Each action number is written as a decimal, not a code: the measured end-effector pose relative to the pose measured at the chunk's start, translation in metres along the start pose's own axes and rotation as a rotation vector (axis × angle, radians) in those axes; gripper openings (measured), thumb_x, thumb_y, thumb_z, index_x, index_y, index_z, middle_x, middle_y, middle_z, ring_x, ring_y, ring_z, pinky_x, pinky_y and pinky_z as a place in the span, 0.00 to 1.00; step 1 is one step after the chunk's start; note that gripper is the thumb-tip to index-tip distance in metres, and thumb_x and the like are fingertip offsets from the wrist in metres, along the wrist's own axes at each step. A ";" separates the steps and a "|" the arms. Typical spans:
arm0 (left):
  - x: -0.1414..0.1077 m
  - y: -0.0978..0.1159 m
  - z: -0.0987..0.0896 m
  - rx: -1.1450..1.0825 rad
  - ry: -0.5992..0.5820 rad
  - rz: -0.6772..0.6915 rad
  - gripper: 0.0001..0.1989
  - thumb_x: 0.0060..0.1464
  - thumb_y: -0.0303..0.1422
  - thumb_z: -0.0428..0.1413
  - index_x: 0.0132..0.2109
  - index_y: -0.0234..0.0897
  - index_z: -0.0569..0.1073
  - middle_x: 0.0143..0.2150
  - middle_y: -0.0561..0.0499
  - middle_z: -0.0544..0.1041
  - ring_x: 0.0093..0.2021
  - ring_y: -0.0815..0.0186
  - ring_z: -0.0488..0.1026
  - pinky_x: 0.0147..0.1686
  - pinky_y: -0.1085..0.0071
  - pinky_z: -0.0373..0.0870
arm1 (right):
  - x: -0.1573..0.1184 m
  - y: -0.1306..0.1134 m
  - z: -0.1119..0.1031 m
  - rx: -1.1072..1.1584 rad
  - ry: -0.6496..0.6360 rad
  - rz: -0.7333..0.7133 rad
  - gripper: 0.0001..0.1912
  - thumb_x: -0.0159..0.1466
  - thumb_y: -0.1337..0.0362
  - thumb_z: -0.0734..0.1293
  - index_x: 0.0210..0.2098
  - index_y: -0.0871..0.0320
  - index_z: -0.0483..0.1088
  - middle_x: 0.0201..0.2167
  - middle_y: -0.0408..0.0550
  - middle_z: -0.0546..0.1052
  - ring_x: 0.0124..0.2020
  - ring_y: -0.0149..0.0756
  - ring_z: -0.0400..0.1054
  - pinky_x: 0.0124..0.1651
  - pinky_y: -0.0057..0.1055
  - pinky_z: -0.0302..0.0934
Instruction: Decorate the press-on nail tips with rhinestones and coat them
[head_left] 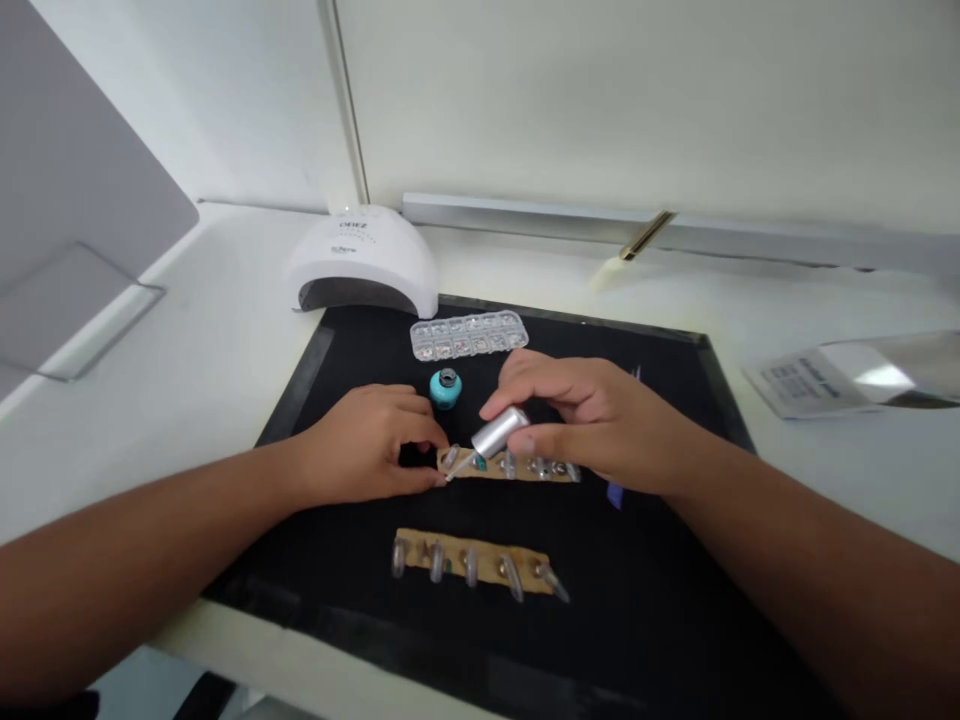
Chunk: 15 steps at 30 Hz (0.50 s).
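Observation:
In the head view my right hand pinches a nail polish brush by its silver cap. The brush's thin stem slants down left, its tip beside the leftmost false nail of the far tan strip. My left hand grips that strip's left end between thumb and fingers. Several clear false nails stand along it; one shows teal. Just behind my hands is an uncapped turquoise polish bottle. A second tan strip with several clear false nails lies nearer to me.
A clear compartment box of small decorations lies behind the bottle. The white nail lamp stands at the back left. A gold pen-like tool leans by the wall; a silvery packet lies right of the black mat.

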<state>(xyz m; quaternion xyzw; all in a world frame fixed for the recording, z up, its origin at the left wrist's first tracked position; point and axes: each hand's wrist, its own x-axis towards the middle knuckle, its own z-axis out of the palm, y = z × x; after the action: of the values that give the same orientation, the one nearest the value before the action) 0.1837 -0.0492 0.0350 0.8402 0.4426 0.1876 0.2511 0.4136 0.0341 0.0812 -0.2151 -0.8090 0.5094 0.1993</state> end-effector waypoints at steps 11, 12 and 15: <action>0.000 0.000 -0.003 -0.026 -0.005 0.017 0.06 0.55 0.34 0.61 0.40 0.39 0.79 0.34 0.54 0.78 0.36 0.66 0.71 0.37 0.69 0.64 | 0.003 0.015 -0.001 0.039 0.011 -0.009 0.07 0.57 0.61 0.75 0.36 0.52 0.80 0.23 0.40 0.71 0.28 0.31 0.62 0.30 0.31 0.54; 0.000 0.001 -0.003 -0.025 -0.006 0.014 0.06 0.55 0.34 0.61 0.40 0.39 0.79 0.34 0.54 0.78 0.36 0.66 0.71 0.37 0.69 0.64 | 0.003 0.015 0.000 0.039 0.018 0.001 0.07 0.57 0.61 0.74 0.36 0.52 0.80 0.23 0.40 0.71 0.28 0.31 0.61 0.30 0.31 0.54; 0.000 0.001 -0.003 -0.016 -0.009 0.016 0.06 0.55 0.34 0.62 0.40 0.40 0.79 0.33 0.55 0.77 0.35 0.67 0.71 0.36 0.69 0.64 | 0.003 0.015 0.002 0.032 0.024 0.035 0.07 0.57 0.60 0.75 0.36 0.52 0.81 0.23 0.41 0.71 0.28 0.33 0.62 0.30 0.32 0.55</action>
<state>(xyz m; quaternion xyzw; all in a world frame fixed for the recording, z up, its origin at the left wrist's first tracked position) 0.1827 -0.0485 0.0382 0.8426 0.4332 0.1891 0.2582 0.4123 0.0404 0.0671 -0.2321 -0.7945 0.5230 0.2036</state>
